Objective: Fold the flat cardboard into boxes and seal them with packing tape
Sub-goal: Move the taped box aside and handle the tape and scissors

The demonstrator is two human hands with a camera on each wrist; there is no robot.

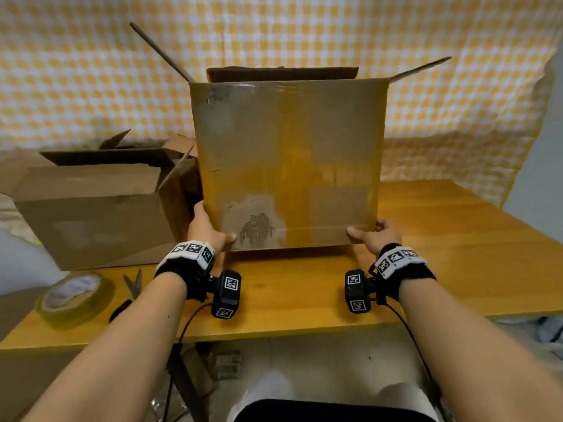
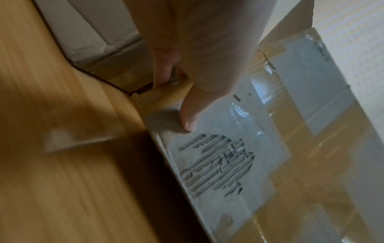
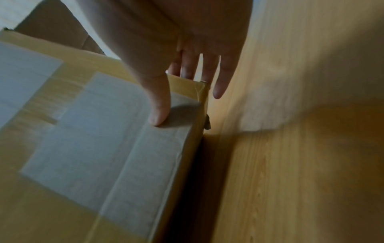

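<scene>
A tall brown cardboard box (image 1: 289, 153) stands upright at the middle of the wooden table (image 1: 457, 239). Its top flaps stick up and outward, and its front carries old tape and a torn patch (image 2: 218, 164). My left hand (image 1: 207, 229) grips the lower left corner, thumb (image 2: 189, 121) on the front face and fingers round the side. At the lower right corner my right hand (image 1: 371, 236) holds the box the same way, thumb (image 3: 160, 115) pressed on the front of the box (image 3: 83, 131). I cannot tell whether the bottom touches the table.
A second open cardboard box (image 1: 91, 208) lies on its side at the left, close against the held box. A roll of packing tape (image 1: 73, 296) and scissors (image 1: 132, 287) lie near the table's front left edge. A checked cloth hangs behind.
</scene>
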